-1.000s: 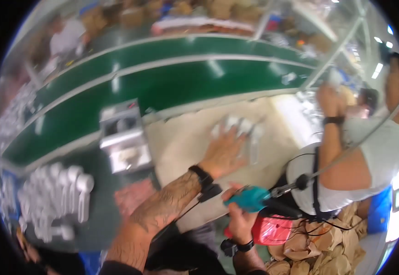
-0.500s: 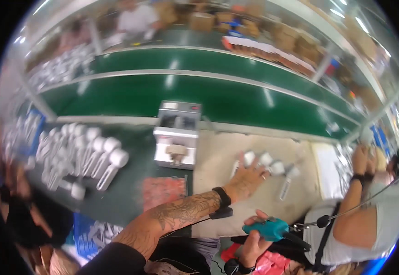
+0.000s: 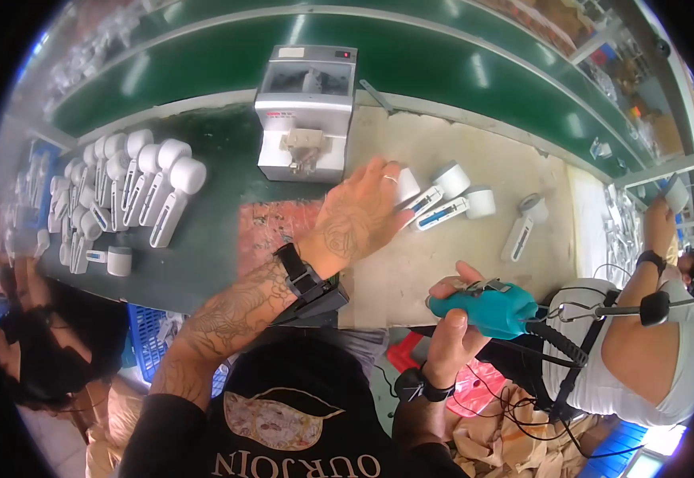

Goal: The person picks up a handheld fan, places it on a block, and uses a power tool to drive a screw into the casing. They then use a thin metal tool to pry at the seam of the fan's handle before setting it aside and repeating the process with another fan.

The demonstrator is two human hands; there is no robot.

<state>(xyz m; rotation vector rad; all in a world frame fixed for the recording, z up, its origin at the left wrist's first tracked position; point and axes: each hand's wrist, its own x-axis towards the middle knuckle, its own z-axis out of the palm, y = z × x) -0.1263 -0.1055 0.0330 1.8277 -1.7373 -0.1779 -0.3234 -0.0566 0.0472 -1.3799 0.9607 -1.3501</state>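
Observation:
My left hand [image 3: 363, 209] reaches over the beige board with its fingers and thumb around a white scoop [image 3: 406, 185]; the palm hides that scoop's handle. Just right of it lie two more white scoops [image 3: 452, 180] with round cup heads and blue-marked handles. Farther right, another white scoop [image 3: 520, 237] lies apart. In my right hand [image 3: 456, 338] is a teal electric screwdriver [image 3: 494, 309], gripped above the board's front edge. Its cord trails right, and a metal clip joins it to a cable.
A grey screw feeder [image 3: 305, 119] stands at the bench's back. Several finished-looking white scoops [image 3: 168, 191] crowd the dark green mat at left. A worn red pad [image 3: 267, 235] lies near my forearm. Blue crates [image 3: 146, 338] and co-workers [image 3: 658, 358] flank the bench; a green conveyor [image 3: 419, 68] runs behind.
The view has tilted down and sharpened. My left hand has moved left relative to the scoops, its spread fingers drawing in around the leftmost one. My right hand keeps the screwdriver.

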